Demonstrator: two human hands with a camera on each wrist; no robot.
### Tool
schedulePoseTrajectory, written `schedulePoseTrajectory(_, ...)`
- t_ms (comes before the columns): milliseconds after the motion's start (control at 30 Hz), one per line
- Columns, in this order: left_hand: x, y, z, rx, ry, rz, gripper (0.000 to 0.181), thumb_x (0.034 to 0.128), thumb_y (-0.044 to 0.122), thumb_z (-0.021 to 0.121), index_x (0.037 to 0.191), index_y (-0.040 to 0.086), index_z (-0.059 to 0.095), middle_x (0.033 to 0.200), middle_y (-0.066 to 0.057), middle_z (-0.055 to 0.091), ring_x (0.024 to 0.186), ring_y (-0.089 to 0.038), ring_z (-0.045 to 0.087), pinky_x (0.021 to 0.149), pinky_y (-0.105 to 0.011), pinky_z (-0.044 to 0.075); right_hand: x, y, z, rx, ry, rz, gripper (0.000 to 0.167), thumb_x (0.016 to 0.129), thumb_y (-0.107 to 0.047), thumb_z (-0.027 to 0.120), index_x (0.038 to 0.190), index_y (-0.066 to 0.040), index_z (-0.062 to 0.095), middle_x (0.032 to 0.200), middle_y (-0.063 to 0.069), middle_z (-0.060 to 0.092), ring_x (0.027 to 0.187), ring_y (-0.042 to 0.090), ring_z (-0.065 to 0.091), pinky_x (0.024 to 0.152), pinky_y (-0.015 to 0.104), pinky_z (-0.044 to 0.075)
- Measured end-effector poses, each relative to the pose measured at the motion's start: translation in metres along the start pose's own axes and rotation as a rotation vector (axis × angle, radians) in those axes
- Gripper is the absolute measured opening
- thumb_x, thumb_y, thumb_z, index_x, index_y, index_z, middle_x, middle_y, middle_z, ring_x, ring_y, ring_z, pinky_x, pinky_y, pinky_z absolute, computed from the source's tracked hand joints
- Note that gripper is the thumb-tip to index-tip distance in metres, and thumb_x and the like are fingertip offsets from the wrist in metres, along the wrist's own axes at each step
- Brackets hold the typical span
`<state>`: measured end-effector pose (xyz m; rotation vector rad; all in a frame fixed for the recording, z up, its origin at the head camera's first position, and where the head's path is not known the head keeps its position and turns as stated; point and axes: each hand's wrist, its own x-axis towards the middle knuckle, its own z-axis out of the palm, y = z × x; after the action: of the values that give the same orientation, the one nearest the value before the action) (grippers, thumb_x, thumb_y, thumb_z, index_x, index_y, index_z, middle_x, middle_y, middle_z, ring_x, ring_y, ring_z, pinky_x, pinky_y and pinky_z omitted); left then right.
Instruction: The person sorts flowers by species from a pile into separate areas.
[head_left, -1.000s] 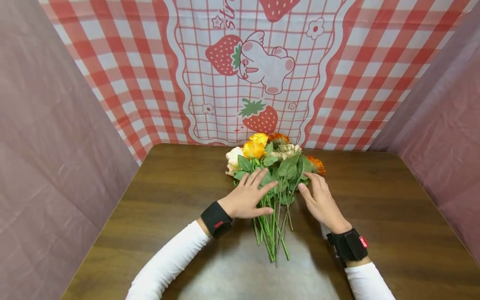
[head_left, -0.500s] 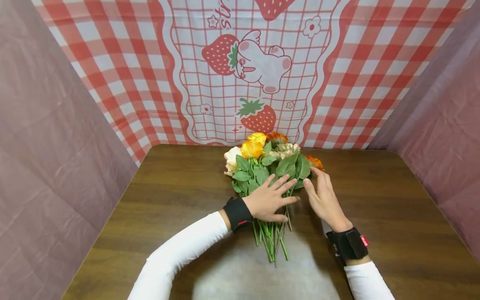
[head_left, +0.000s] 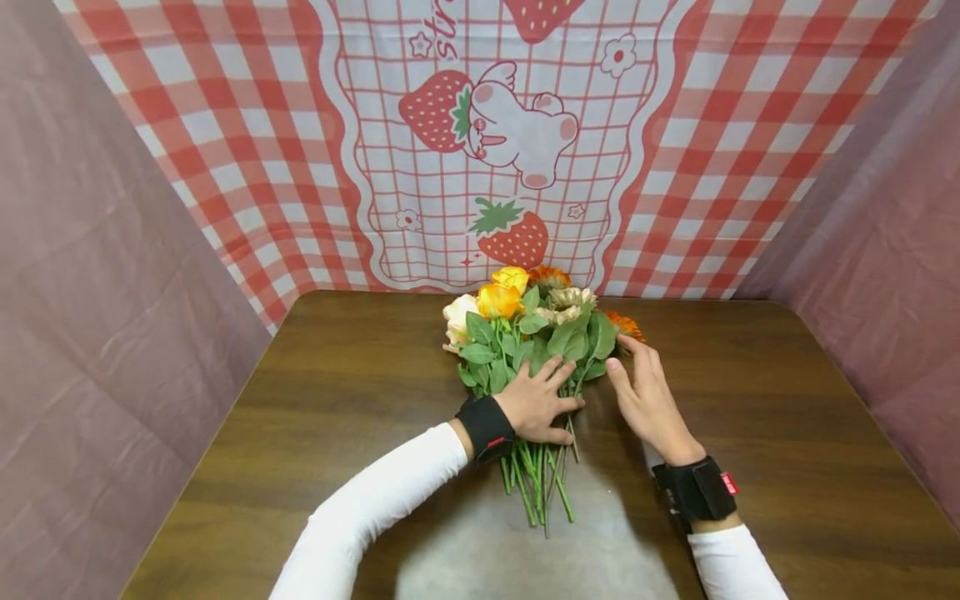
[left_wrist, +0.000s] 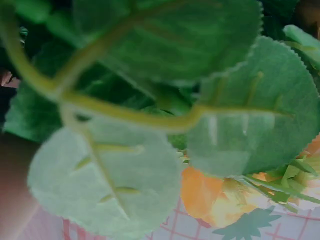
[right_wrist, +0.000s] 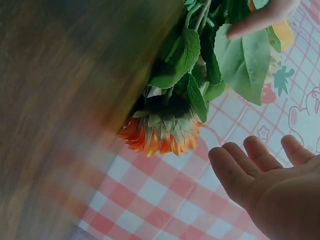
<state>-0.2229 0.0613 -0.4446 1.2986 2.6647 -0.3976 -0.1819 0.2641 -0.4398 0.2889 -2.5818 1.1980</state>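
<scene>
A bunch of flowers lies on the table in the head view, blooms at the far end, with green stems (head_left: 536,487) toward me. Yellow-orange roses (head_left: 501,296), a pale pink rose (head_left: 459,321), a cream flower (head_left: 566,304) and orange flowers (head_left: 626,325) show. My left hand (head_left: 536,404) lies over the upper stems with its fingers spread. To the right of the leaves (head_left: 573,337) is my right hand (head_left: 652,404), fingers extended and holding nothing, close to an orange flower (right_wrist: 162,135). Large leaves (left_wrist: 105,175) fill the left wrist view.
The brown wooden table (head_left: 360,375) extends to both sides of the bunch. Behind it hangs a red-and-white checked cloth (head_left: 697,192) with strawberry prints. Pinkish curtains (head_left: 97,292) flank the table.
My left hand has moved rightward from the left side of the leaves onto the stems, its fingers still spread. The right hand has stayed almost in place. The flowers lie much as before.
</scene>
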Motion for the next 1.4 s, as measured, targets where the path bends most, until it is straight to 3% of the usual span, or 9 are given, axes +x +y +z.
schedulePoseTrajectory(233, -0.002, -0.001, -0.001, 0.037, -0.015, -0.022, 0.069, 0.0929, 0.074, 0.040, 0.154, 0.043, 0.029, 0.166, -0.004, 0.015, 0.153, -0.029, 0.005, 0.114, -0.055, 0.027, 0.000, 0.000, -0.002, -0.002, 0.004, -0.008, 0.055, 0.108, -0.032, 0.041, 0.150, 0.001, 0.031, 0.147, 0.030, 0.031, 0.138, 0.045, 0.029, 0.105, 0.062, 0.028)
schedulePoseTrajectory(800, -0.016, -0.012, 0.006, 0.029, 0.004, -0.052, 0.072, 0.0911, 0.075, 0.043, 0.153, 0.040, 0.034, 0.164, -0.002, 0.022, 0.152, -0.029, 0.008, 0.114, -0.053, 0.029, 0.000, 0.002, 0.002, -0.023, 0.041, -0.051, 0.051, 0.107, -0.028, 0.045, 0.145, 0.006, 0.037, 0.142, 0.032, 0.037, 0.135, 0.046, 0.032, 0.106, 0.062, 0.028)
schedulePoseTrajectory(1100, -0.026, -0.020, 0.010, 0.024, -0.006, -0.058, 0.072, 0.0920, 0.073, 0.043, 0.154, 0.040, 0.031, 0.164, -0.002, 0.022, 0.153, -0.030, 0.007, 0.114, -0.053, 0.029, -0.001, 0.003, 0.003, -0.021, 0.027, -0.044, 0.052, 0.107, -0.029, 0.044, 0.145, 0.005, 0.036, 0.144, 0.031, 0.036, 0.136, 0.045, 0.031, 0.106, 0.061, 0.027)
schedulePoseTrajectory(1400, -0.036, -0.028, 0.019, -0.005, 0.017, -0.051, 0.074, 0.0918, 0.072, 0.044, 0.155, 0.036, 0.033, 0.160, 0.000, 0.032, 0.152, -0.031, 0.010, 0.113, -0.055, 0.030, -0.002, 0.001, 0.005, -0.032, 0.011, -0.044, 0.052, 0.107, -0.029, 0.044, 0.145, 0.006, 0.036, 0.145, 0.031, 0.035, 0.137, 0.044, 0.031, 0.106, 0.061, 0.027)
